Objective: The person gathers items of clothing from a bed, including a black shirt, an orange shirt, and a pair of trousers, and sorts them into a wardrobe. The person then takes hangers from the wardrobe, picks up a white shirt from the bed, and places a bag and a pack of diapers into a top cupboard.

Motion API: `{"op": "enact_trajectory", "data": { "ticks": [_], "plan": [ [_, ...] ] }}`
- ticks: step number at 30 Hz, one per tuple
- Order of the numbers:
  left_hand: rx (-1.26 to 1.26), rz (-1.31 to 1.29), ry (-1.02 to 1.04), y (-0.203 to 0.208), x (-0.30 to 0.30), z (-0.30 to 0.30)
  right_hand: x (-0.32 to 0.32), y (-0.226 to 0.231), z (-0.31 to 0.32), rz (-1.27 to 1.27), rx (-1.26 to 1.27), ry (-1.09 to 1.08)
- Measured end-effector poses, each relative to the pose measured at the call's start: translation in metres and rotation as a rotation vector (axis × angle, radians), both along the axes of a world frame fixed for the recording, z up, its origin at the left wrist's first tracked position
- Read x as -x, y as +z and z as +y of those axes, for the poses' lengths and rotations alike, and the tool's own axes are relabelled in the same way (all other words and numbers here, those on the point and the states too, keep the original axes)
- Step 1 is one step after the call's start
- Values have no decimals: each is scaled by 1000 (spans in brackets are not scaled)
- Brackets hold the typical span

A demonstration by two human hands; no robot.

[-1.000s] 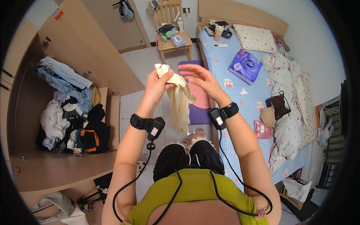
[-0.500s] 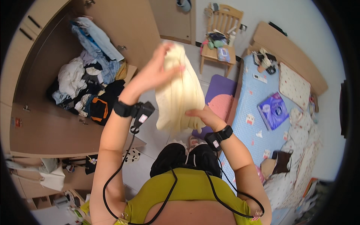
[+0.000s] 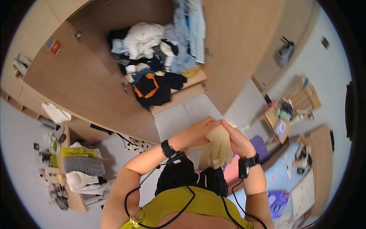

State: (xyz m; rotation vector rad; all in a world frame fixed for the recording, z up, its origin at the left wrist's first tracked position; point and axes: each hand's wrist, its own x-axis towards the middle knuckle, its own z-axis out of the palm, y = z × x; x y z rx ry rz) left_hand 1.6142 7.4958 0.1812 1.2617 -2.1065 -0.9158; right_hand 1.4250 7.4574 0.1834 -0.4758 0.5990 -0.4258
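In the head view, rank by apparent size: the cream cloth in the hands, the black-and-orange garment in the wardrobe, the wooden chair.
1. Black-and-orange garment.
2. Cream cloth, though nearness to the camera inflates it.
3. Wooden chair, smallest but farthest.

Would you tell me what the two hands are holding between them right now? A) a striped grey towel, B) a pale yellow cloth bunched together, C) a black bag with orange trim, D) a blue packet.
B: the left hand and right hand both clasp the top of the pale yellow cloth, which hangs bunched below them.
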Motion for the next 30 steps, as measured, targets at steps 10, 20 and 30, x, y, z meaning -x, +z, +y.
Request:
{"op": "enact_trajectory", "data": {
  "ticks": [10, 20, 30],
  "plan": [
    [-11, 19, 36, -56, -205, -192, -74, -2, -183, 405, 535, -130],
    [516, -155, 1074, 84, -563, -469, -112, -37, -267, 497, 295, -401],
    [389, -275, 350, -38, -359, -603, -13, -160, -199, 1350, 536, -405]
  ]
}}
